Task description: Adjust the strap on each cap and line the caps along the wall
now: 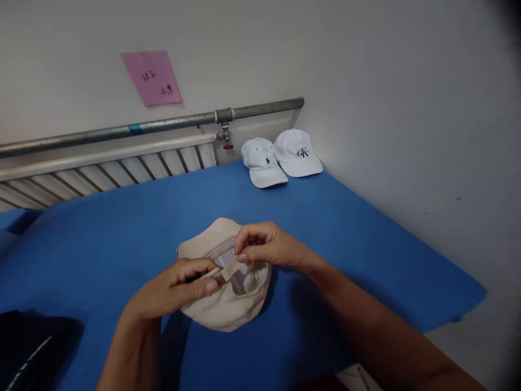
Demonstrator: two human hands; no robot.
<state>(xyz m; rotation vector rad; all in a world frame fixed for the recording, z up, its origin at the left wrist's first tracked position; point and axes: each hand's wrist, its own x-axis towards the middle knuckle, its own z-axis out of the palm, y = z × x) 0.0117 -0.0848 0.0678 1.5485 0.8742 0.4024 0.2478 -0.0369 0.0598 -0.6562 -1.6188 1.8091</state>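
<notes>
Two white caps sat at the far corner by the wall: one [298, 153] read "CK", the other [262, 162] bore a small dark logo, unreadable. Pink note [152, 77] on wall, scrawl illegible. Beige cap [222, 312] lay upside down mid blue bed [345, 228], brim pointing away, w/ open room all round. Left hand [179, 288] & right hand [264, 245] were together, each pinching its back strap [231, 270].

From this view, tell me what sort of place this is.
Probably a plain room at home or in a dormitory: a blue-covered surface against a bare wall, a radiator with pipe, and white caps set aside.
</notes>
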